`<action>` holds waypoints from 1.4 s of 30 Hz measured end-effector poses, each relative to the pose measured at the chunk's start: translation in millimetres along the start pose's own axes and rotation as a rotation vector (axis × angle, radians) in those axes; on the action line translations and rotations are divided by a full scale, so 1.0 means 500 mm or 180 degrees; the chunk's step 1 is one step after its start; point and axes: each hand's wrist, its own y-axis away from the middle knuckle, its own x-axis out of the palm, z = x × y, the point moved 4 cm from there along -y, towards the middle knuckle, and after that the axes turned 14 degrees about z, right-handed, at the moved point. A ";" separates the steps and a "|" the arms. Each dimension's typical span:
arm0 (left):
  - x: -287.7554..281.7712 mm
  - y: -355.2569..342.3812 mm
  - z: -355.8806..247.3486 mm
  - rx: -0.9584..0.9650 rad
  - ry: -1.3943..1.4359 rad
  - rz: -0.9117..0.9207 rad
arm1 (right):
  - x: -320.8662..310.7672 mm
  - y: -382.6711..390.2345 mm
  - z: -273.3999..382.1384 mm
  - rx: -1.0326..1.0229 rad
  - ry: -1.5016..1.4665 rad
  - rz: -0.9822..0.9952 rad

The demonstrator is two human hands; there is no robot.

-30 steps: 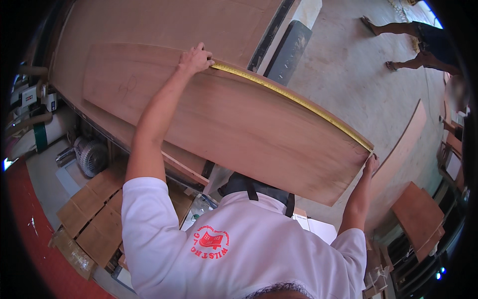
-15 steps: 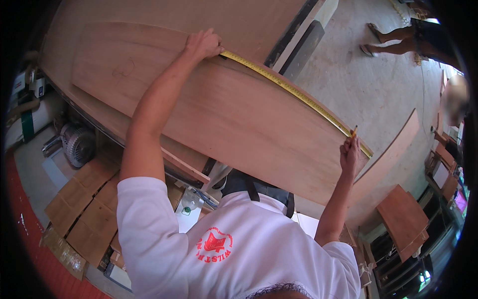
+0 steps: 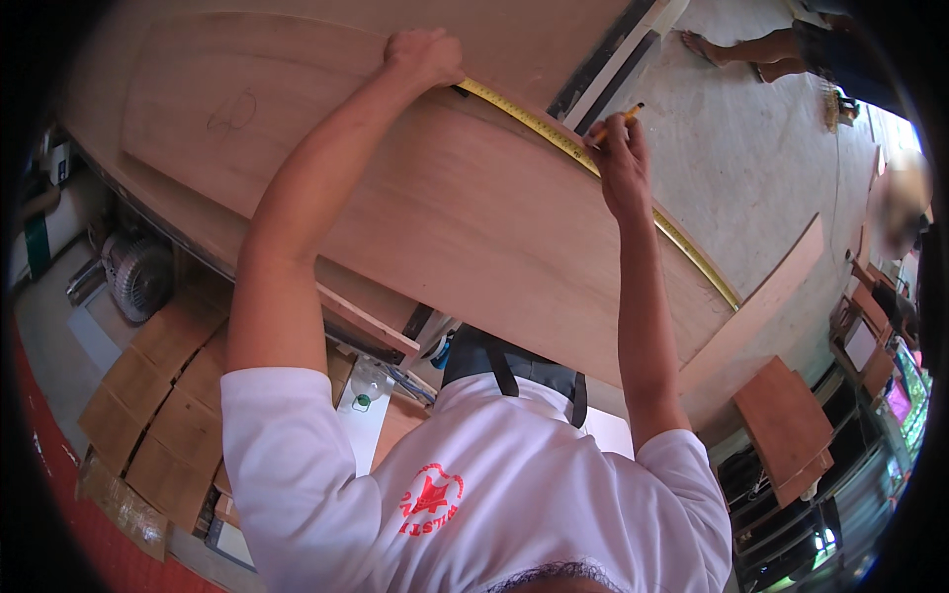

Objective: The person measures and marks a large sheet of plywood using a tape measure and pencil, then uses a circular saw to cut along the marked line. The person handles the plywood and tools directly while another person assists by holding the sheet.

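My left hand (image 3: 425, 57) is closed at the far edge of a long plywood panel (image 3: 465, 227), gripping one end of a yellow tape measure (image 3: 524, 116). The tape's blade runs out rightward along that edge to the panel's right end. Over the middle of the blade, my right hand (image 3: 623, 168) pinches a yellow pencil (image 3: 600, 136) with a dark tip. The right hand and wrist hide part of the blade. A faint looped pencil mark shows on the panel's left part.
Beneath the panel lies a larger brown board (image 3: 326, 15). A narrow wooden strip (image 3: 766, 296) leans off the right end. Cardboard (image 3: 168, 425) and a fan (image 3: 138, 277) are on the floor at left. Another person's legs (image 3: 761, 49) are at far right.
My right hand with the pencil has moved left and away from me, from the panel's right end to mid-blade. The left hand stays on the tape. The other person's legs have shifted.
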 end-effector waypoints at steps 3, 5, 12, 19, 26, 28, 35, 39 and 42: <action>-0.005 0.009 -0.002 0.0024 0.0016 -0.0075 | 0.030 -0.044 -0.015 -0.0088 0.0656 0.0068; -0.007 0.015 -0.003 0.0002 0.0085 -0.0017 | 0.043 -0.068 -0.019 -0.0111 0.1027 0.0104; -0.012 0.015 -0.003 -0.0017 0.0073 0.0238 | 0.054 -0.098 -0.060 -0.0004 0.1298 -0.0220; 0.002 -0.005 0.003 0.0130 -0.0168 0.0009 | 0.046 -0.103 -0.106 -0.0296 0.1696 -0.0508; 0.008 -0.011 0.005 0.0168 -0.0185 -0.0223 | 0.056 -0.091 -0.099 -0.0315 0.2345 -0.0589; 0.007 -0.007 0.005 0.0152 -0.0131 -0.0236 | 0.063 -0.087 -0.097 -0.0375 0.2280 -0.0598; 0.004 -0.002 0.007 0.0174 -0.0029 -0.0228 | 0.086 -0.078 -0.089 -0.0560 0.2489 -0.0623; 0.008 -0.001 0.010 0.0252 0.0048 -0.0315 | 0.088 -0.076 -0.088 -0.0558 0.2569 -0.0590; 0.012 -0.003 0.012 0.0189 0.0011 -0.0260 | 0.090 -0.076 -0.094 -0.0610 0.2575 -0.0585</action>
